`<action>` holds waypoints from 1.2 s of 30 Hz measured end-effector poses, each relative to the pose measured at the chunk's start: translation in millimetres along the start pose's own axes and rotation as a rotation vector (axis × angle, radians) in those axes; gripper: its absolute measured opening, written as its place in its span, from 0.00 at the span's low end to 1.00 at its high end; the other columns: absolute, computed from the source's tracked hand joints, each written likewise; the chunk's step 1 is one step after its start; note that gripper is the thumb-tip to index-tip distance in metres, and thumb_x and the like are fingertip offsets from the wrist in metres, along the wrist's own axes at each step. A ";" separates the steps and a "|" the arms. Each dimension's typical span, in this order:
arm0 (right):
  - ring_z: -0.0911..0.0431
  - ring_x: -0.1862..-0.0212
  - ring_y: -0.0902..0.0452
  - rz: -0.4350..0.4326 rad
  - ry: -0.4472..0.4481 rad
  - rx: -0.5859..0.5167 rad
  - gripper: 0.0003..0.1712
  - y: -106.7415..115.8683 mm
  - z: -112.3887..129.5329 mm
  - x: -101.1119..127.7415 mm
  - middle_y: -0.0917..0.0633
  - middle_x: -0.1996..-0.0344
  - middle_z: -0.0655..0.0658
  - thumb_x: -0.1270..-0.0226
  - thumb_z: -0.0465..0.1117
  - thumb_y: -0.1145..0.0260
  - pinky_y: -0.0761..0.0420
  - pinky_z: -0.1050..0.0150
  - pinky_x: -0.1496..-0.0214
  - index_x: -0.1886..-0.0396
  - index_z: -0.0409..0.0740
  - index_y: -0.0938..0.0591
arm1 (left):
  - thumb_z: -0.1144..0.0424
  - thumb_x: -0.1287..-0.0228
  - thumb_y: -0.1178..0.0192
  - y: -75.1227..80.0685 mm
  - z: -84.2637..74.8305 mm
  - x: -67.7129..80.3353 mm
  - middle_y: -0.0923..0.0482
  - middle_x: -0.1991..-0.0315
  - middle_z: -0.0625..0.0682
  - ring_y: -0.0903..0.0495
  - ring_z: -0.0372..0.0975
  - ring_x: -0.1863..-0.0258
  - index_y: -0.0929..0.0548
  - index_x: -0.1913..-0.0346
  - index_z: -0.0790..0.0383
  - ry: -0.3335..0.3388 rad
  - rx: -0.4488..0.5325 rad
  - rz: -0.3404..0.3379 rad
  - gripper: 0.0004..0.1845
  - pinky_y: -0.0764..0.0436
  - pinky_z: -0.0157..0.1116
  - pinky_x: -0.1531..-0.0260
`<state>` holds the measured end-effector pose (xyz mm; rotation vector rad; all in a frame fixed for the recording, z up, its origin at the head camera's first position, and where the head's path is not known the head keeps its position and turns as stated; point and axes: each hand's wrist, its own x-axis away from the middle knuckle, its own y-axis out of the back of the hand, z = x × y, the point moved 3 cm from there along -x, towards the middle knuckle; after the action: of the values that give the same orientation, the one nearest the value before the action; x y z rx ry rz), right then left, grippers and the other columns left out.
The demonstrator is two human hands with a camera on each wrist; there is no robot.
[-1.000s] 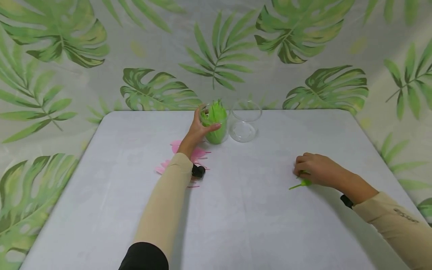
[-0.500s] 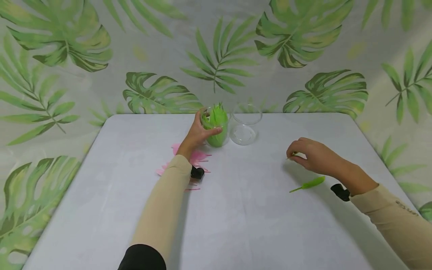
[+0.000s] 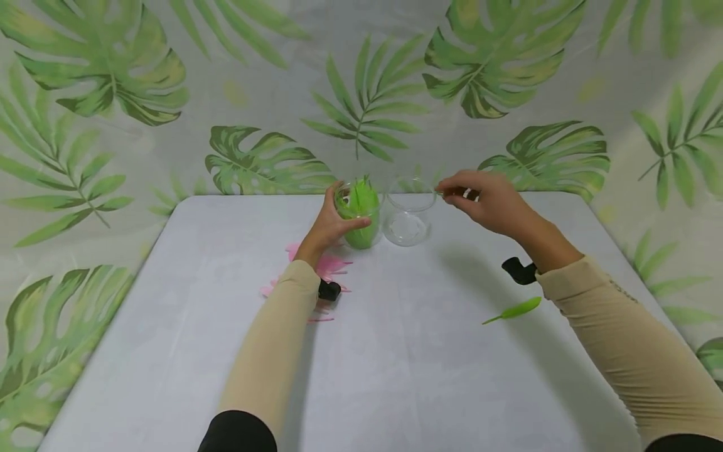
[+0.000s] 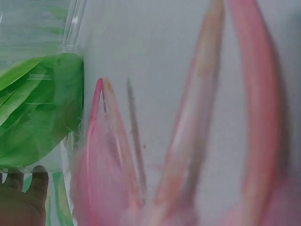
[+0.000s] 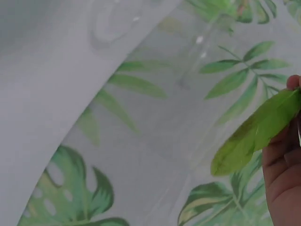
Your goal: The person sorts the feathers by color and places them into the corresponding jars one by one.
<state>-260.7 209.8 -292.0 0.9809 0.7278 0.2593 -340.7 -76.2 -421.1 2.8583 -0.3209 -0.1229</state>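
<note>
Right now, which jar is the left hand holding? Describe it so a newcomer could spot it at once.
Look to the far edge of the white table, where two clear jars stand side by side. The left hand grips the left jar, next to the pink feathers. It is stuffed with green feathers, whereas the empty jar beside it holds nothing.

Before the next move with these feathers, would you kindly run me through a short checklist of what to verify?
1. Left hand steadies the jar of green feathers: ok.
2. Right hand has a grip on a green feather: ok in the wrist view.
3. Empty jar stands upright beside the full one: ok.
4. Which jar the held feather is aimed at: cannot tell.
5. Loose feather on the table: not ok, not yet collected.
6. Pink feathers lie loose under the left arm: not ok.
</note>
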 end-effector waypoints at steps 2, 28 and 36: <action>0.59 0.59 0.20 -0.020 -0.040 -0.054 0.14 -1.5 3.4 -15.0 0.13 0.59 0.45 0.32 0.32 0.34 0.22 0.73 0.60 0.48 0.43 0.15 | 0.55 0.48 0.24 0.3 0.6 0.3 0.45 0.23 0.53 0.46 0.50 0.22 0.55 0.21 0.44 -0.002 0.007 0.008 0.58 0.42 0.53 0.25; 0.59 0.59 0.18 -0.107 -0.476 -0.752 0.11 -64.9 15.7 -119.6 0.18 0.57 0.46 0.28 0.36 0.38 0.17 0.55 0.45 0.49 0.44 0.19 | 0.56 0.43 0.29 -0.9 -0.1 0.6 0.46 0.23 0.55 0.45 0.49 0.22 0.54 0.22 0.44 0.000 0.043 -0.001 0.53 0.41 0.53 0.25; 0.55 0.58 0.18 -0.032 -0.506 -0.706 0.13 -92.7 13.9 -116.8 0.18 0.57 0.44 0.27 0.36 0.39 0.16 0.55 0.46 0.45 0.41 0.20 | 0.51 0.45 0.28 -3.0 3.8 3.3 0.47 0.22 0.54 0.45 0.49 0.22 0.53 0.23 0.37 0.041 0.043 0.002 0.53 0.43 0.55 0.24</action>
<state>-348.5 90.1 -312.4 0.3297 0.1522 0.2045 -337.3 -75.0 -425.8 2.8990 -0.3215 -0.0577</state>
